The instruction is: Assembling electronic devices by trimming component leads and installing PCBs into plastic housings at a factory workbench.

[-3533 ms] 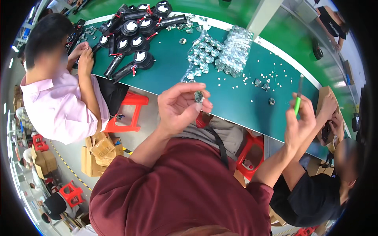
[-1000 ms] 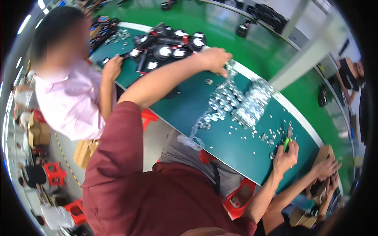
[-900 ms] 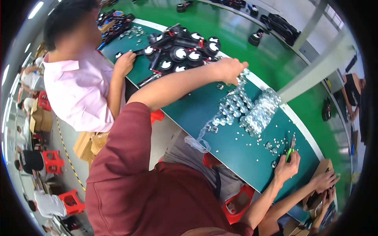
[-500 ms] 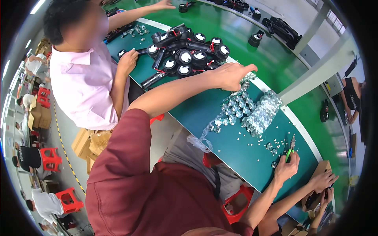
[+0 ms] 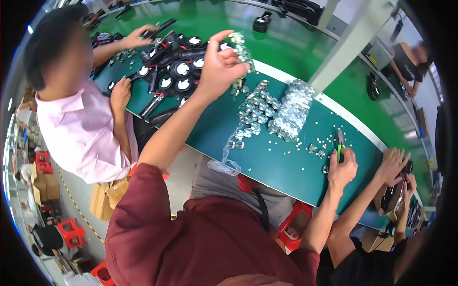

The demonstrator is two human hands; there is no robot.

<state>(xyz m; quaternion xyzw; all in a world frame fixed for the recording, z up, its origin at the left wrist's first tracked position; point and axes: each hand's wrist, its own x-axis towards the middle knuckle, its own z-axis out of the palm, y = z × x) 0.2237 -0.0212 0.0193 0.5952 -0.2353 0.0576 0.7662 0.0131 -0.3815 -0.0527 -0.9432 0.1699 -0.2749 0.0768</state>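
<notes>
My left hand [image 5: 217,71] is raised over the far part of the table, its fingers closed on a cluster of small shiny clear parts [image 5: 242,51]. More of these parts trail just below it. Beneath lies a loose pile of the same clear parts [image 5: 257,112], beside a thick plastic-wrapped bundle [image 5: 295,108]. Over the table's right part, my right hand [image 5: 342,170] grips green-handled cutting pliers [image 5: 340,143], jaws pointing away from me. Several loose clear parts [image 5: 313,148] and small white bits [image 5: 302,169] lie near the pliers.
Black cylindrical assemblies with round white labels [image 5: 182,69] are heaped at the left. Crumpled clear film [image 5: 223,166] hangs over the near table edge. A pink-shirted co-worker [image 5: 86,133] sits left; another person's hands [image 5: 393,167] hold a box at right. A pale post [image 5: 346,43] rises behind.
My left hand has lifted the cluster of clear parts up from the pile. My right hand still holds the pliers. The whole view has shifted, and the left co-worker's far hand has come down toward the heap.
</notes>
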